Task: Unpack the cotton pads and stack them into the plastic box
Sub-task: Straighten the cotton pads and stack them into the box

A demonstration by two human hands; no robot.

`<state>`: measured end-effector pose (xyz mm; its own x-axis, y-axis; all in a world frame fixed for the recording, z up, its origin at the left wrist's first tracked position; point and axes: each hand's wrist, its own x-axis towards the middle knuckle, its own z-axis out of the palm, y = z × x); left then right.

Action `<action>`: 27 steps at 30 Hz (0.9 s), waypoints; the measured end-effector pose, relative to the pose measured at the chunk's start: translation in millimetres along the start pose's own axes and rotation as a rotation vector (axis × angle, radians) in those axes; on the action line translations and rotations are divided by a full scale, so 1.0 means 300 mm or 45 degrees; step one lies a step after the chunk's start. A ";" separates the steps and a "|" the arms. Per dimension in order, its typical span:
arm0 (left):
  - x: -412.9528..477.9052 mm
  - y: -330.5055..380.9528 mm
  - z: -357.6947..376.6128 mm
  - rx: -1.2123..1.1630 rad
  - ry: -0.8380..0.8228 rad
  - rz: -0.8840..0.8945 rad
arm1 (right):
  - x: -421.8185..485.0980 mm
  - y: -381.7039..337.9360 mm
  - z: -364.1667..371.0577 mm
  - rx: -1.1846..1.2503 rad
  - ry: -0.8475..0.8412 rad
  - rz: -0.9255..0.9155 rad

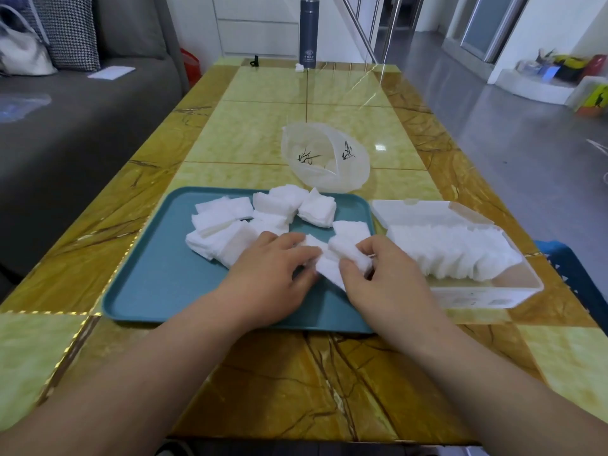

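Several loose piles of white square cotton pads lie on a teal tray. My right hand pinches a small stack of pads over the tray's right side. My left hand lies beside it, fingers resting on pads next to that stack. To the right stands a clear plastic box with its lid open behind it; a row of pads fills it. The pads' open translucent bag lies behind the tray.
The tray and box sit on a yellow marble-patterned table. A dark flask stands at the far end. A grey sofa runs along the left; open floor lies to the right.
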<state>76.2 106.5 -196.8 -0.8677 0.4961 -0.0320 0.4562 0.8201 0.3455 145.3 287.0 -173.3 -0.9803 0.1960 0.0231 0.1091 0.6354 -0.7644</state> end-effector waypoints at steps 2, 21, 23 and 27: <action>0.004 -0.009 -0.005 -0.127 0.062 -0.031 | 0.007 0.001 0.008 0.107 0.018 0.046; -0.035 -0.009 -0.103 -0.519 -0.219 -0.302 | 0.020 0.007 0.028 0.308 0.021 0.133; -0.045 -0.025 -0.112 -0.642 -0.162 -0.301 | 0.021 0.006 0.028 0.316 0.010 0.135; -0.068 -0.059 -0.151 -1.076 -0.146 -0.284 | 0.019 0.000 0.011 0.363 0.005 0.126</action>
<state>76.8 69.1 -159.9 -0.8732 0.4124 -0.2597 -0.0598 0.4381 0.8969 139.1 285.6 -175.2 -0.9666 0.2495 -0.0583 0.1527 0.3781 -0.9131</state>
